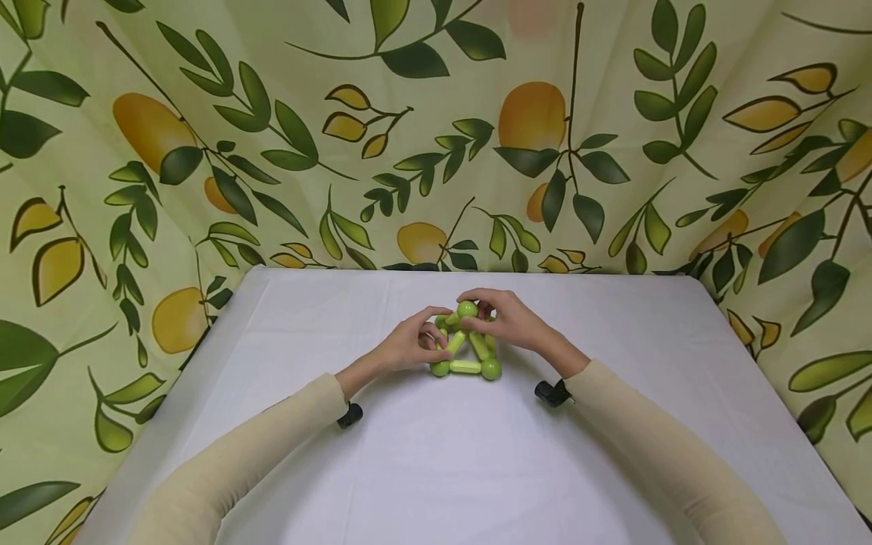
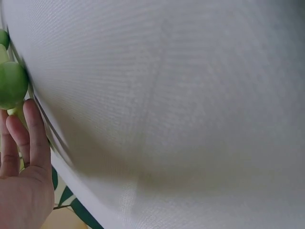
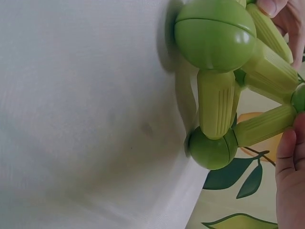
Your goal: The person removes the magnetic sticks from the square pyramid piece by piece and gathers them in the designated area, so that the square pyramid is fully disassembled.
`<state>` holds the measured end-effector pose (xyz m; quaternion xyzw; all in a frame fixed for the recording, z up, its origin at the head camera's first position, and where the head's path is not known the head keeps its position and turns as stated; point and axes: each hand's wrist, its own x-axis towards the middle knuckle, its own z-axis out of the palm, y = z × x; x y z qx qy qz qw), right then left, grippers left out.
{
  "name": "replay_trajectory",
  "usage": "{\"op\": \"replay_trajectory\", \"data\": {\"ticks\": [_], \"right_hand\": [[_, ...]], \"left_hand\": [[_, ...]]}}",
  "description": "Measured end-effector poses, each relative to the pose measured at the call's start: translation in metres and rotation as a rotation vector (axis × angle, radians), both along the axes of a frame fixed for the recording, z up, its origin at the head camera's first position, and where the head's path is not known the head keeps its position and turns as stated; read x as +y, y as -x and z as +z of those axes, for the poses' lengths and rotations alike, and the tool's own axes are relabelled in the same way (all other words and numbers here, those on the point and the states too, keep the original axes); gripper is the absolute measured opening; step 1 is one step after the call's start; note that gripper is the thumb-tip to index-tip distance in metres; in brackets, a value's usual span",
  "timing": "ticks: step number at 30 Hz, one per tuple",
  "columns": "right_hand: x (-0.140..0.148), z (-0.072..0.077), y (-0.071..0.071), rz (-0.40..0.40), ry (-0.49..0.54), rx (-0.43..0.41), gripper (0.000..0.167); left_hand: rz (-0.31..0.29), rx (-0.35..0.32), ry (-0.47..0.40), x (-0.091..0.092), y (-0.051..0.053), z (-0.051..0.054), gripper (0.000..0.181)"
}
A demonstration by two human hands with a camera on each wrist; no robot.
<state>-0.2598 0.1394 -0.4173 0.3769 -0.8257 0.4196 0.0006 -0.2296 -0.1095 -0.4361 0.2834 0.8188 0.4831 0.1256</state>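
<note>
A green model of magnetic balls and ribbed rods point(image 1: 465, 367) stands on the white-covered table, forming a pyramid-like frame. Its top ball point(image 1: 466, 309) is pinched by my right hand point(image 1: 507, 319), with fingers behind and thumb in front. My left hand point(image 1: 407, 344) holds the left side, its thumb close above the front left ball point(image 1: 440, 369). In the right wrist view, a large green ball point(image 3: 214, 36) and a smaller ball point(image 3: 213, 149) rest at the tablecloth, joined by a rod point(image 3: 217, 105). Fingers hide part of the frame's back.
A white cloth point(image 1: 436, 469) covers the table. Behind and beside it hangs a curtain point(image 1: 436, 151) printed with leaves and fruit. A small black camera point(image 1: 350, 415) sits below the left wrist and another black camera point(image 1: 552, 393) below the right.
</note>
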Motion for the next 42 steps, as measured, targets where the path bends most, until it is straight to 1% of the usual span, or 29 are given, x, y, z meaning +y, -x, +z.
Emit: {"op": "replay_trajectory", "data": {"ticks": [6,9,13,18,24,29,35,38,42], "right_hand": [[-0.001,0.0,0.004,0.061,0.009,0.013,0.028],[-0.001,0.003,0.006,0.079,0.013,0.008,0.029],[-0.001,0.004,0.011,0.081,0.026,-0.036,0.032],[-0.002,0.006,0.014,0.078,0.041,-0.08,0.031],[-0.003,0.006,0.016,0.067,0.032,-0.078,0.032],[-0.003,0.003,0.018,0.066,0.06,-0.063,0.032],[-0.003,0.003,0.019,0.051,0.071,-0.077,0.032],[-0.003,0.006,0.019,0.049,0.056,-0.079,0.03],[-0.002,0.007,0.021,0.042,0.008,-0.064,0.03]], "left_hand": [[-0.006,0.01,0.011,-0.001,0.0,-0.002,0.072],[-0.011,0.018,0.009,-0.002,0.0,-0.002,0.072],[-0.01,0.016,0.004,-0.002,-0.001,-0.001,0.072],[-0.006,0.012,0.002,-0.002,-0.001,-0.001,0.072],[0.002,0.011,0.006,-0.003,-0.001,-0.001,0.072],[0.003,0.005,0.004,-0.003,-0.001,0.0,0.073],[-0.004,0.015,-0.004,-0.002,-0.001,-0.001,0.073],[-0.007,0.014,-0.012,-0.002,-0.001,-0.001,0.073],[0.002,0.006,-0.002,-0.002,0.0,-0.002,0.073]]}}
